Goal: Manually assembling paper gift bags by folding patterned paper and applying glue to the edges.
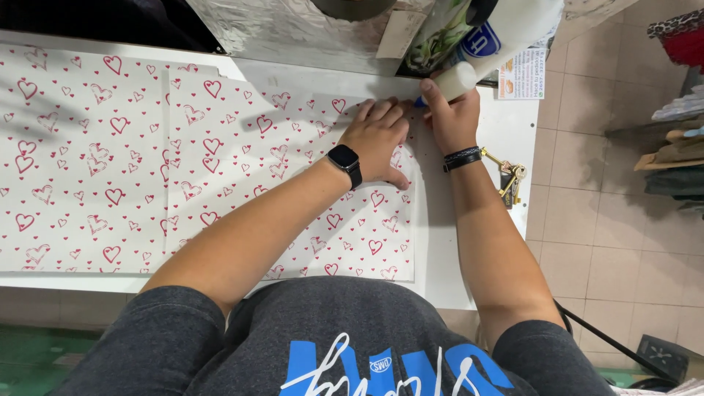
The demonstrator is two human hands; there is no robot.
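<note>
Our gray shirt [330, 330] is closest to us. We hold a white glue stick [456, 79] in our right hand [452, 117], fingers wrapped tight around it. Its long side slants, and its blue tip points down-left onto the heart paper [242, 147]. Our left hand [378, 136] lies flat on that paper, fingers stretched out just beside the tip. Keys [511, 180] sit beyond our right wrist.

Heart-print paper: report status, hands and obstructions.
Left hand flat on heart-print paper, pinning top edge. Right hand gripping glue stick, tip at paper's corner. Key bunch beside right wrist, off the paper.
</note>
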